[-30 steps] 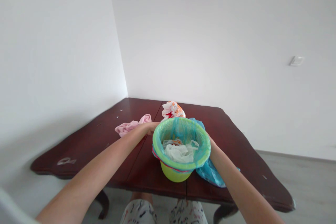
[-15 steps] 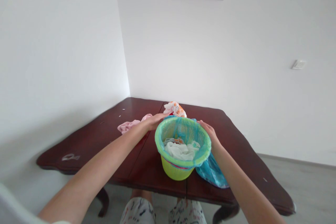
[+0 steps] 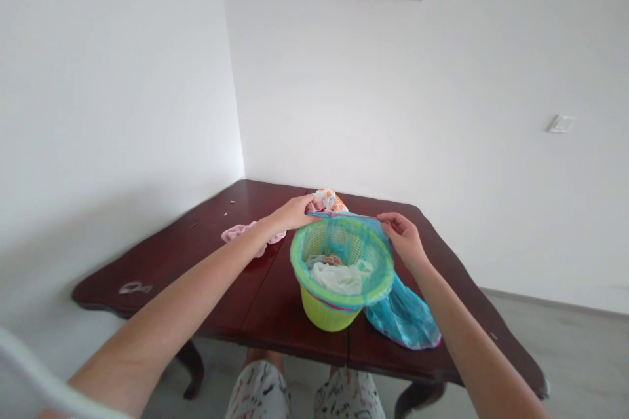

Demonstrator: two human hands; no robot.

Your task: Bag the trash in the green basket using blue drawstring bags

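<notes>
A yellow-green plastic basket (image 3: 327, 314) stands near the table's front edge, lined with a translucent blue plastic bag (image 3: 363, 222). Crumpled white waste (image 3: 339, 278) lies inside it. At the basket's far left rim, my left hand (image 3: 295, 211) pinches the bag's edge. My right hand (image 3: 403, 236) pinches the same edge at the far right, so the edge is stretched straight between both hands above the rim. Another piece of blue plastic bag (image 3: 405, 314) lies on the table against the basket's right side.
The dark red-brown wooden table (image 3: 196, 262) meets white walls at its back and left. A pink cloth (image 3: 240, 231) lies left of the basket, and a white-and-orange crumpled bag (image 3: 329, 200) lies behind it. Scraps (image 3: 135, 287) lie at the table's left.
Both hands have lifted the bag's far edge up off the basket rim and drawn it taut. The blue plastic at the right has spread out a little.
</notes>
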